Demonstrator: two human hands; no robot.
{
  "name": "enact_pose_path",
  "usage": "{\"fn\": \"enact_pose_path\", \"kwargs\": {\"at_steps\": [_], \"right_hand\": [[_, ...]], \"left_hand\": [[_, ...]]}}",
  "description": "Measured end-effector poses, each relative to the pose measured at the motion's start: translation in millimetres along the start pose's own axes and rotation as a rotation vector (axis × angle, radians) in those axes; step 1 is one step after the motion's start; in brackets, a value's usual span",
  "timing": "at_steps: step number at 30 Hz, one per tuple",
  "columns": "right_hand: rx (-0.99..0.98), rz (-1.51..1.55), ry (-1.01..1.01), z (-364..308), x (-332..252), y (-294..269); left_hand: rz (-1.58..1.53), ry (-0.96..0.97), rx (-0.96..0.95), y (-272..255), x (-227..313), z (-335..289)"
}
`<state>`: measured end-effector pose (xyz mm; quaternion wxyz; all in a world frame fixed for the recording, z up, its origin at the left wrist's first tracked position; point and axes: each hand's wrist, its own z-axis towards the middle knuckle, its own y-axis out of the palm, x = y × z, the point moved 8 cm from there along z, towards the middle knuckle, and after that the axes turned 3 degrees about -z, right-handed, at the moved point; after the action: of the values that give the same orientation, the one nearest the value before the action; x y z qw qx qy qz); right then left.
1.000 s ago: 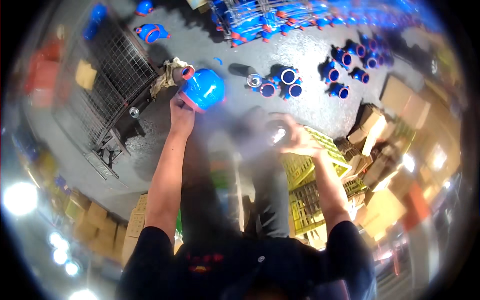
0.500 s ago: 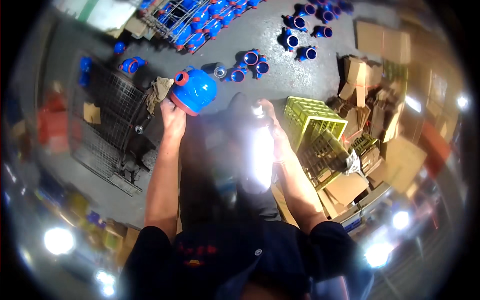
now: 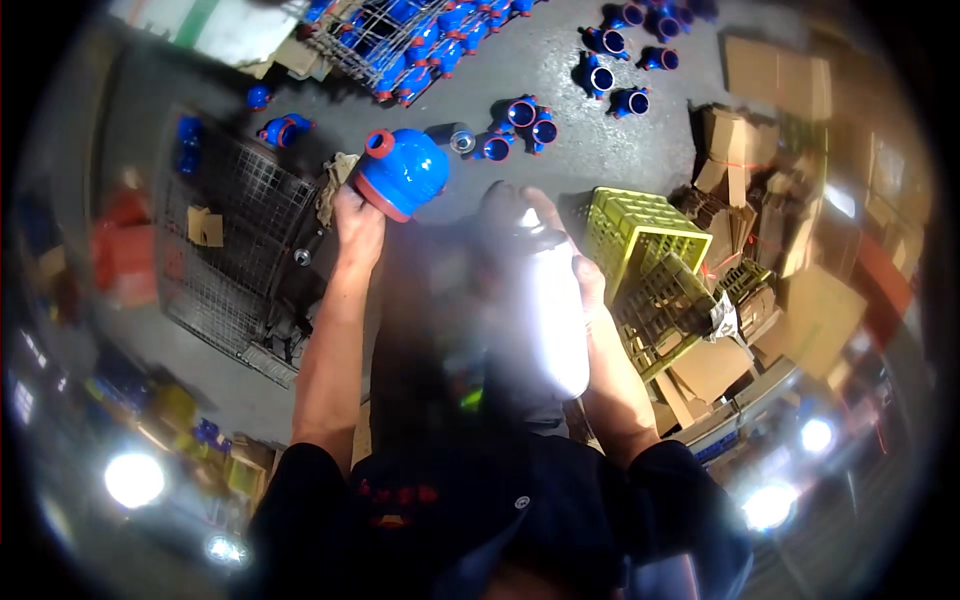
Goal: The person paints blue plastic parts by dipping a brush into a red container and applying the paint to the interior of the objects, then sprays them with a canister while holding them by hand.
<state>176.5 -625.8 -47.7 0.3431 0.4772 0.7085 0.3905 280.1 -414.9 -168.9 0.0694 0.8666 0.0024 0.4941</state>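
Raised in front of me at centre left is a blue rounded pipe fitting [image 3: 408,168] with red rims. My left hand [image 3: 358,222] is closed around its lower left edge, and one red-rimmed opening points up. My right hand [image 3: 588,285] grips a white spray can [image 3: 555,320] from its right side, with a finger stretched toward its top. Glare washes out much of the can. A hazy blur covers the area between the two hands, so details there are hidden.
Several blue fittings [image 3: 521,113] and a metal can [image 3: 462,141] stand on the floor ahead. A wire cage [image 3: 240,190] lies left, beside a rag [image 3: 335,180]. To the right are yellow crates [image 3: 650,215] and stacked cardboard [image 3: 735,150]. A loaded wire rack [image 3: 385,45] stands farther off.
The whole view has shifted slightly. The spray can has moved right and down a little and shows more of its top. Both hands keep their holds.
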Motion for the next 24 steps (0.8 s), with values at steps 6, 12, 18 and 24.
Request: {"fn": "enact_pose_path", "kwargs": {"at_steps": [6, 12, 18, 24], "right_hand": [[-0.005, -0.046, 0.072, -0.5, 9.2, 19.9], [0.052, -0.958, 0.063, -8.8, -23.9, 48.5], [0.131, -0.797, 0.073, -8.6, -19.5, 54.3], [-0.023, -1.656, -0.351, 10.4, -1.6, 84.1]], "left_hand": [[-0.118, -0.029, -0.018, -7.6, 1.8, 1.3], [-0.087, -0.033, -0.008, -23.1, 6.0, 0.0], [-0.107, -0.003, 0.001, -26.5, 22.0, -3.8], [-0.049, 0.026, 0.058, -43.1, 13.0, -2.6]]}}
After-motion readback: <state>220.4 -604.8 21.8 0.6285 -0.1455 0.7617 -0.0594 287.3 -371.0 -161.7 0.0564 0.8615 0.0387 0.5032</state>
